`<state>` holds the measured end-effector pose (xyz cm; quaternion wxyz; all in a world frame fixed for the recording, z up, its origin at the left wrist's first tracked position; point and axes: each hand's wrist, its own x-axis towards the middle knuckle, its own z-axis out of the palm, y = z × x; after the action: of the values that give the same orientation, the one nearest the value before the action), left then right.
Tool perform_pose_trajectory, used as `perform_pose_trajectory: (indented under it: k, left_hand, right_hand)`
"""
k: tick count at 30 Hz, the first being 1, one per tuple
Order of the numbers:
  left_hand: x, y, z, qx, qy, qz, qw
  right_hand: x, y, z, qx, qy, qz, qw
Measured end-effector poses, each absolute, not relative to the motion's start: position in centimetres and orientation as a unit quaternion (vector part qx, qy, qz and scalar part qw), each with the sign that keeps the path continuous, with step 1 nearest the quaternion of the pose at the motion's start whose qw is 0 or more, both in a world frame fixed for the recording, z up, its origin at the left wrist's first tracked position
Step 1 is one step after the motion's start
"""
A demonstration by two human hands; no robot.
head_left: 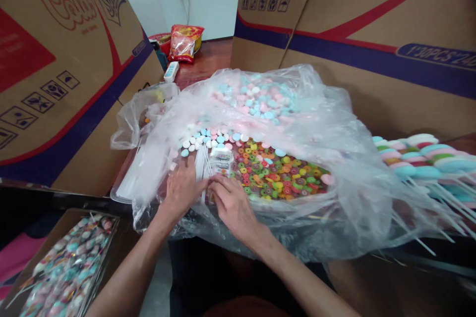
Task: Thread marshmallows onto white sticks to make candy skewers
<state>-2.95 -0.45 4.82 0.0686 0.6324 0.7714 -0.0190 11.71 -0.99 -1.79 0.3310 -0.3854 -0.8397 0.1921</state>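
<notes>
My left hand (pixel 181 187) lies over the near left of the plastic sheet, fingers stretched toward the pink, white and blue candy discs (pixel 208 137). Its thumb points right, up to the fingertips of my right hand (pixel 233 204). Those right fingers are pinched together at the lower ends of thin white sticks (pixel 201 161); what lies between them is too small to make out. Just beyond the right hand is a small clear packet with a printed label (pixel 221 161). Colourful ring candies (pixel 282 173) spread to its right.
Clear plastic sheeting (pixel 334 133) surrounds the loose candies, with more discs (pixel 260 99) behind. Finished stacked lollipops (pixel 427 158) lie at right. Tall cartons (pixel 353 69) stand behind and at left. A box of wrapped candies (pixel 69 262) sits low left. A red snack bag (pixel 185 42) stands at the back.
</notes>
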Motion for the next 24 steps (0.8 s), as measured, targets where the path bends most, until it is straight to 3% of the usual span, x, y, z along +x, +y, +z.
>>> perform_pose_trajectory:
  k: [4, 10, 24]
  left_hand:
    - [-2.7, -0.2, 5.1, 0.631, 0.77, -0.034, 0.085]
    - [-3.4, -0.1, 5.2, 0.654, 0.744, -0.062, 0.12]
    - [-5.9, 0.3, 5.0, 0.624, 0.772, -0.091, 0.078]
  right_hand:
    - [11.9, -1.1, -1.6, -0.405, -0.813, 0.2, 0.367]
    - [11.6, -1.2, -0.6, -0.438, -0.84, 0.201, 0.25]
    - [10.1, -1.6, 1.6, -0.37, -0.889, 0.206, 0.171]
